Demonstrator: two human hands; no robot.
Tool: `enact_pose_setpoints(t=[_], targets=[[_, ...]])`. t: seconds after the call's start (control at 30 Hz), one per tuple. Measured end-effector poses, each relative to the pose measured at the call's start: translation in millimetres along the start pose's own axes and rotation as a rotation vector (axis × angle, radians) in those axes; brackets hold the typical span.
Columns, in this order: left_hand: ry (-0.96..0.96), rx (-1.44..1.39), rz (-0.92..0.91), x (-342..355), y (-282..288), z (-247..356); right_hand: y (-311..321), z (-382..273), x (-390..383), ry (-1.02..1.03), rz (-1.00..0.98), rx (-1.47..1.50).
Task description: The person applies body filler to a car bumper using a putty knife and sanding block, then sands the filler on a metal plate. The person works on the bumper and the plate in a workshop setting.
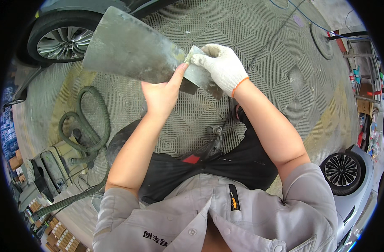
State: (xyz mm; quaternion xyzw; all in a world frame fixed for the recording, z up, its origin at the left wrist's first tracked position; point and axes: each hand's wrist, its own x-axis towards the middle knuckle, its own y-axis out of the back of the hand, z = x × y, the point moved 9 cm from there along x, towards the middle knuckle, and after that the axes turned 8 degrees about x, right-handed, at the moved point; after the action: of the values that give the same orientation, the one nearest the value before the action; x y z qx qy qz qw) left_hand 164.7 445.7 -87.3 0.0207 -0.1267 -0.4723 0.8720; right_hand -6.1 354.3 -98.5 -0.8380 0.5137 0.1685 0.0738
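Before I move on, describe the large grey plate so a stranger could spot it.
Start at the car wheel at upper left. The large grey plate overlaps the wheel's right edge and slants down to the bare left hand. Its far greater size sets it apart from the smaller plate in the gloved right hand.

grey short-sleeved snap-front shirt point(259, 210), black trousers point(162, 176), orange-cuffed white knit glove point(223, 67)
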Motion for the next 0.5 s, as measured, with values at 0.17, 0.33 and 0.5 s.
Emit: enact_pose_setpoints(t=[0.17,0.33,0.5], targets=[[-0.003,0.032,-0.095,2,0,0,0,-14,-4,0.156,-0.016,-0.137],[-0.006,0.111,-0.162,4,1,6,-1,-26,-8,0.286,-0.020,-0.242],[-0.031,0.152,-0.199,3,2,4,-5,-37,-13,0.420,-0.028,-0.464]])
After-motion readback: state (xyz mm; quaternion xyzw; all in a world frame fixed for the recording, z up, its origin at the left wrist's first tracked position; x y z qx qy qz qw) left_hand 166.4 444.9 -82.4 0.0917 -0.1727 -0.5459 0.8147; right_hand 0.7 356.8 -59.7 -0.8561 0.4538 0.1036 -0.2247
